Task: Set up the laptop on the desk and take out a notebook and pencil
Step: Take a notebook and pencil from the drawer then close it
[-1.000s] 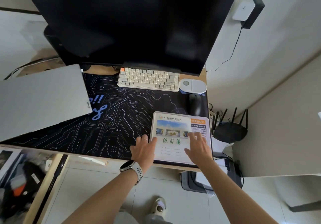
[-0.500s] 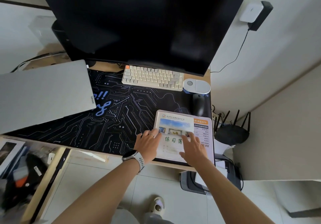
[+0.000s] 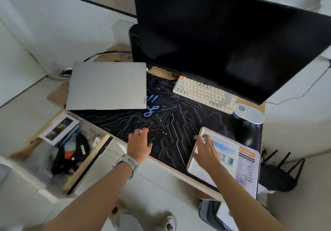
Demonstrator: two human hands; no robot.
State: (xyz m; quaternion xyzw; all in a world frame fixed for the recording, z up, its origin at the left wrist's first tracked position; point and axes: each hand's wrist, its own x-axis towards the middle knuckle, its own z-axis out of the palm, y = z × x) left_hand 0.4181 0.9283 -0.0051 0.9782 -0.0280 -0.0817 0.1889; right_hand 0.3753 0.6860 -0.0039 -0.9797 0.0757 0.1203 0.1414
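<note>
A closed grey laptop (image 3: pixel 107 85) lies flat at the left end of the desk, partly on the black circuit-pattern desk mat (image 3: pixel 172 123). A white notebook with a printed cover (image 3: pixel 238 160) lies at the mat's front right corner. My right hand (image 3: pixel 206 153) rests flat on the notebook's left part, fingers spread. My left hand (image 3: pixel 139 144) is over the bare mat to the left of the notebook, fingers apart and holding nothing; a watch is on that wrist. No pencil shows.
A large dark monitor (image 3: pixel 229 38) stands at the back with a white keyboard (image 3: pixel 204 92) and a round white device (image 3: pixel 249 113) before it. A black mouse (image 3: pixel 245 132) sits behind the notebook. An open drawer (image 3: pixel 71 150) full of items is at the left. A black router (image 3: pixel 279 175) stands at the right.
My left hand has left the notebook and moved left over the mat. My right hand stays on the notebook. The view has swung left, showing the open drawer.
</note>
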